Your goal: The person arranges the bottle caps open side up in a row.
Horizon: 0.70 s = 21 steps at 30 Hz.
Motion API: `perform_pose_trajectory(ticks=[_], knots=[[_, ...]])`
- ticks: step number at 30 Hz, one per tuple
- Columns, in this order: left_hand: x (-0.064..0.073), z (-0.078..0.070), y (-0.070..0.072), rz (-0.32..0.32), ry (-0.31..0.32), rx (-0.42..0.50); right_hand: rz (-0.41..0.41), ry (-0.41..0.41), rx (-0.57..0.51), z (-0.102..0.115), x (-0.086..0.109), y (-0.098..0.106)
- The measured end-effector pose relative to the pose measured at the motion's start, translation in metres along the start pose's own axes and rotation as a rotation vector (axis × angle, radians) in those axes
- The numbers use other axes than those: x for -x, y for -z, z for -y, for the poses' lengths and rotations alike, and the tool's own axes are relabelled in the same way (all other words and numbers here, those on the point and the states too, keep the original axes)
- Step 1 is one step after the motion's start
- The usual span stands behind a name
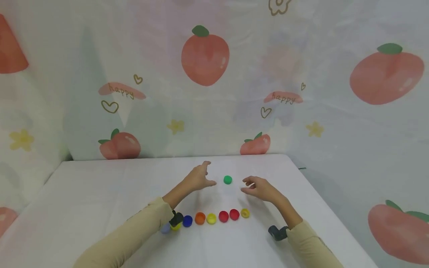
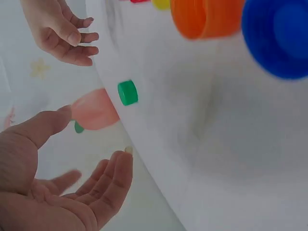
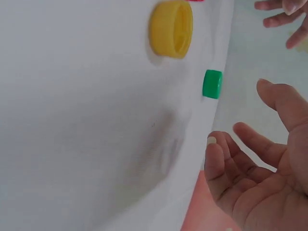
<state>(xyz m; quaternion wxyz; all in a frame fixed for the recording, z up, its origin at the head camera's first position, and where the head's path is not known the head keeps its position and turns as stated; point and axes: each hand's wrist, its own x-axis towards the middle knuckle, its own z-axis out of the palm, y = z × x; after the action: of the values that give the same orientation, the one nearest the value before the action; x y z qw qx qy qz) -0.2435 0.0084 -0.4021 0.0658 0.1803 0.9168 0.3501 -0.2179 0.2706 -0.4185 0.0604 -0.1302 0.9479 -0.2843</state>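
A small green bottle cap (image 1: 228, 179) lies on the white table between my two hands. My left hand (image 1: 199, 178) hovers to its left, thumb and fingers spread apart and holding nothing. On the other side, my right hand (image 1: 262, 189) is in the air with loosely bent fingers and nothing in them. Both wrist views show a gap between each hand and the green cap. Nearer to me, a row of caps crosses the table: blue (image 1: 187, 221), orange (image 1: 200, 218), yellow (image 1: 211, 218), two red (image 1: 223, 216) and a yellow ring-like one (image 1: 245, 213).
At the row's left end, a pale blue cap (image 1: 165, 228) and another yellow cap (image 1: 175, 227) are partly covered by my left sleeve and wrist camera. The table (image 1: 100, 193) ends at a patterned cloth backdrop (image 1: 207, 123) with peaches. Its right edge slants past my right arm.
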Motion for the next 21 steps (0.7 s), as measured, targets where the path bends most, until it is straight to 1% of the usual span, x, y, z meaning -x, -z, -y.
perform_pose_trajectory(ticks=[4,6,9,11,14,18,21], knots=[[-0.015,0.005,0.004,0.002,-0.016,-0.023,-0.003,-0.027,-0.005,-0.003,-0.019,0.002],[-0.022,0.006,0.004,-0.001,-0.018,-0.012,-0.005,-0.034,-0.002,-0.003,-0.026,0.002],[-0.028,0.009,0.003,-0.016,-0.018,0.017,-0.003,-0.029,-0.002,-0.001,-0.037,0.001],[-0.03,0.011,0.002,-0.024,-0.015,0.017,0.003,-0.016,-0.002,0.002,-0.044,-0.002],[-0.033,0.013,-0.002,0.011,-0.008,0.006,0.023,-0.017,0.001,0.004,-0.052,-0.008],[-0.042,0.011,-0.009,0.079,-0.01,0.015,0.039,-0.055,-0.006,0.006,-0.056,-0.011],[-0.048,0.011,-0.012,0.101,-0.01,0.027,0.042,-0.064,-0.011,0.009,-0.059,-0.013]])
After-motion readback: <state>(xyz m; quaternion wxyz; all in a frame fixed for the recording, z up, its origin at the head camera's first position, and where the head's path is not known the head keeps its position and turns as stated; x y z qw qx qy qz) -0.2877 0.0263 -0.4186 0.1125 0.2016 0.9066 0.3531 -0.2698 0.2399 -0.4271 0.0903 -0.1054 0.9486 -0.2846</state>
